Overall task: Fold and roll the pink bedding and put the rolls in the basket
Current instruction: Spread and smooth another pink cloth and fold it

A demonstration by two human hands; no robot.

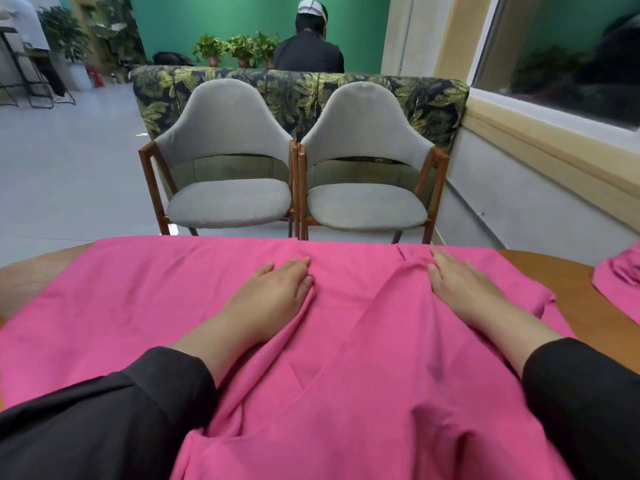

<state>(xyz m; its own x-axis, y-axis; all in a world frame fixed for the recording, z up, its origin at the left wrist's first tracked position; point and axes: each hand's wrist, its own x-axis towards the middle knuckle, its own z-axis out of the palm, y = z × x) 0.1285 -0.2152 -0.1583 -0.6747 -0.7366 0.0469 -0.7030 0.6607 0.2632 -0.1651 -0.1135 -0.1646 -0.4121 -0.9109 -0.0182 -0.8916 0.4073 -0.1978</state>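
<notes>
So the pink sheet [145, 306] is spread flat over most of the desk [561, 289], with its far edge running right along the desk's far rim and its near part hanging off toward the person. It's not smooth: a long crease runs diagonally through the middle, and there's a puckered ridge up near the far edge.

Both hands lie palm down on the sheet, gripping nothing. The left hand [277, 289] is flat on the sheet's middle, fingers straight and close together, pointing at the far edge. The right hand [457, 282] is flat too, fingers straight and a bit spread, with the fingertips [437, 255] almost at the sheet's far edge, just beside that ridge. Black sleeves [138, 410] cover both forearms.

Right of the sheet, a second pink cloth [620, 282] lies bunched on the bare wood, cut off by the frame.

Beyond the sheet's far edge, two grey chairs [228, 140] with wooden legs stand side by side facing the desk. Behind them is a sofa [304, 88] in a leaf print, then potted plants [239, 50] against a green wall, and a person in black [308, 53] sitting with their back turned. I can't see any basket.
</notes>
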